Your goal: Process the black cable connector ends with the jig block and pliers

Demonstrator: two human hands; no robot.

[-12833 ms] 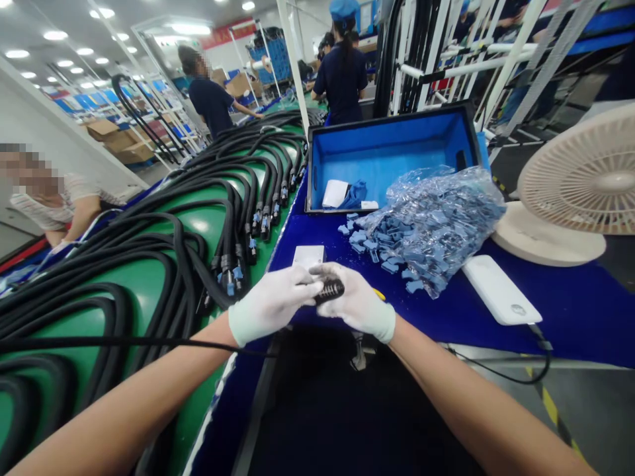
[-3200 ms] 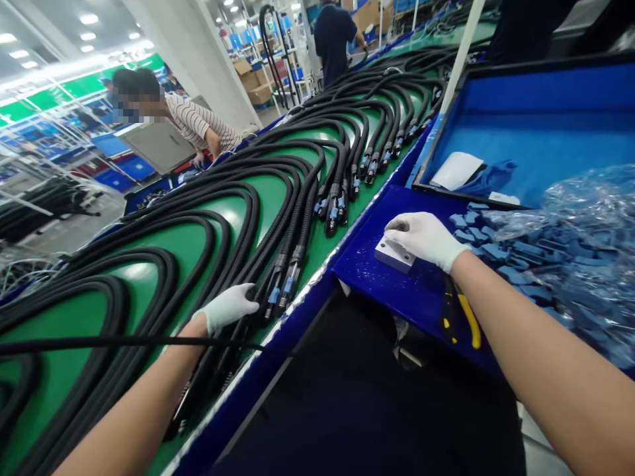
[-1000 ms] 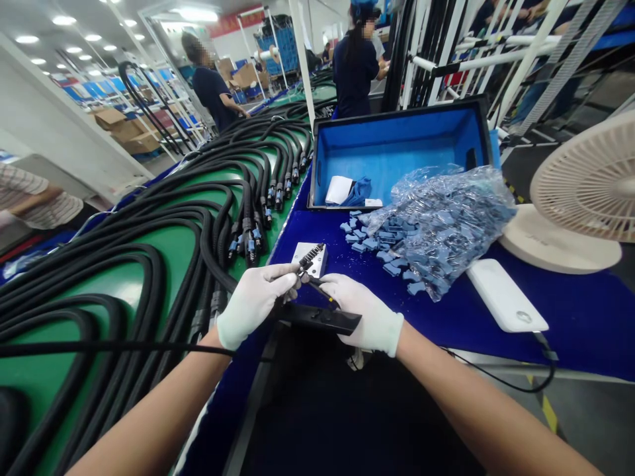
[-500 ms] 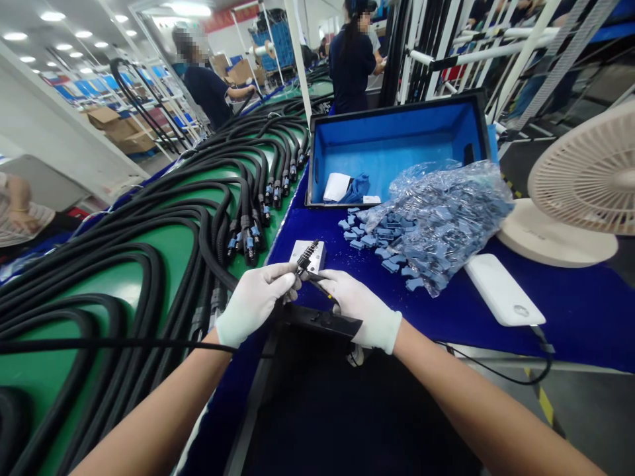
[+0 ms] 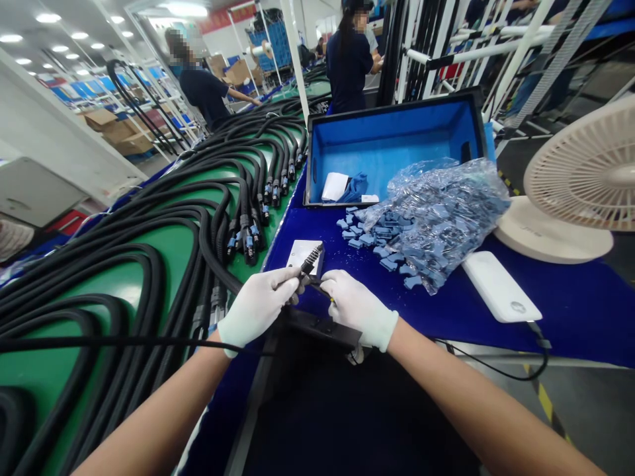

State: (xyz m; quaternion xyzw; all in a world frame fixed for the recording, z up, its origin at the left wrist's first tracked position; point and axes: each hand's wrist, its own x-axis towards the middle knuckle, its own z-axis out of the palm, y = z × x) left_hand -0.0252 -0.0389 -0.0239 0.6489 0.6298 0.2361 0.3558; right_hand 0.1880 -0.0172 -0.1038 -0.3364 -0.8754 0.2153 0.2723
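My left hand, in a white glove, is closed round a black cable connector with a ridged, metallic-looking end pointing up and right. My right hand, also gloved in white, grips a slim dark tool with a bit of yellow on it. Its tip meets the connector's lower part at my left fingertips. What kind of tool it is I cannot make out, as the fingers cover most of it. Just behind the connector lies a pale metal block with holes. Below both hands is a black bracket-like piece.
Thick black cables with connector ends cover the green table to the left. Small blue clips spill from a clear plastic bag before a blue bin. A white power bank and a fan stand right. Two co-workers are behind.
The connector has shifted slightly to the right and shows more of its length above my left fingers. At the far left, a person's arm has gone from view.
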